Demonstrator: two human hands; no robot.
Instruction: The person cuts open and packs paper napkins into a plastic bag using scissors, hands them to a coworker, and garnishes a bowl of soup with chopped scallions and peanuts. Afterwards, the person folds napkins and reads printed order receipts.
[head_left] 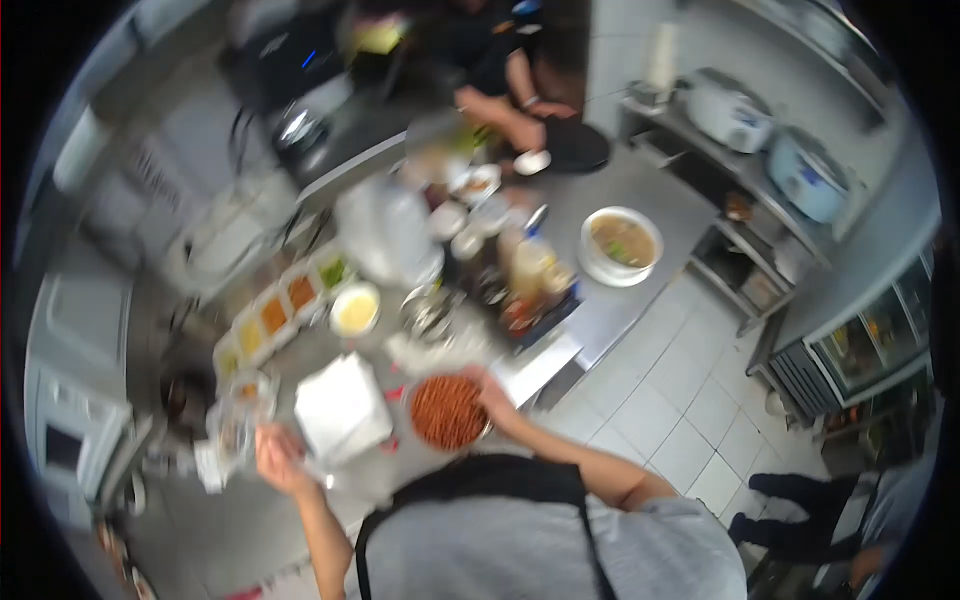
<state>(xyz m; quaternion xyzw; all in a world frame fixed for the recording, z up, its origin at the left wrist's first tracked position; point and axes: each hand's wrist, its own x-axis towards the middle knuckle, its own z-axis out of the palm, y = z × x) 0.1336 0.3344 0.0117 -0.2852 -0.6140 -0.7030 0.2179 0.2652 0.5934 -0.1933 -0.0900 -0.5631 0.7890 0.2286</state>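
A round bowl of reddish-brown pieces (448,412) stands near the counter's front edge. My right hand (490,395) is at the bowl's right rim, its fingers blurred. On the left, my left hand (281,458) is raised beside a stack of white sheets (343,410), its fingers bent; whether something small is between them is too blurred to tell. Just beyond my left hand stand clear plastic containers (240,415). A metal bowl (430,312) and a bowl with pale yellow contents (355,310) sit behind the white stack.
A row of filled trays (273,315) runs along the back left. Bottles (530,265) and a large soup bowl (620,246) stand to the right. Across the counter, a person's hands (525,130) are near a black round tray (577,147). Another person (820,515) is at the lower right.
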